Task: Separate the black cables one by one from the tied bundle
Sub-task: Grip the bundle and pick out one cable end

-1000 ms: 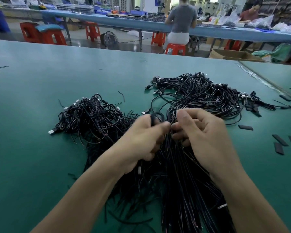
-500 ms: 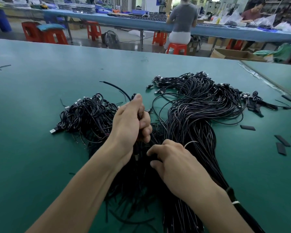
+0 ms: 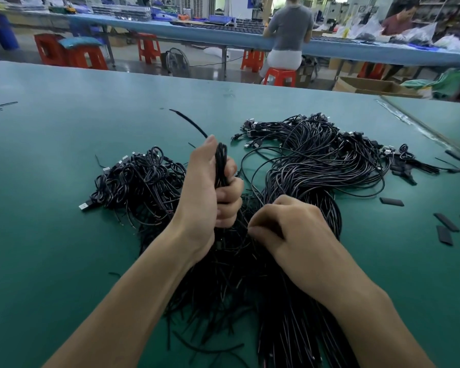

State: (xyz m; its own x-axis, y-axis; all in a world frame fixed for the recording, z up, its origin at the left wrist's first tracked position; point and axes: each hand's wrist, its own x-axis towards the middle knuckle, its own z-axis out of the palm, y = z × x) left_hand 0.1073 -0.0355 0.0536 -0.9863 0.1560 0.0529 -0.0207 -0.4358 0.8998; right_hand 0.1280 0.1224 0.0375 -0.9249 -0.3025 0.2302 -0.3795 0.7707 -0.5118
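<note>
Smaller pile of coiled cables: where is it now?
Head view: the smaller pile lies on the green table left of centre, just left of the left hand; the big bundle is further right.

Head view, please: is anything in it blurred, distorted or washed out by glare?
Head view: left hand, right hand and black cables are sharp; the raised cable tip is slightly blurred; background benches look softer; lighting is even, with mild sheen on the green table.

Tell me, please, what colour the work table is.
The table is teal green; head view shows it.
</note>
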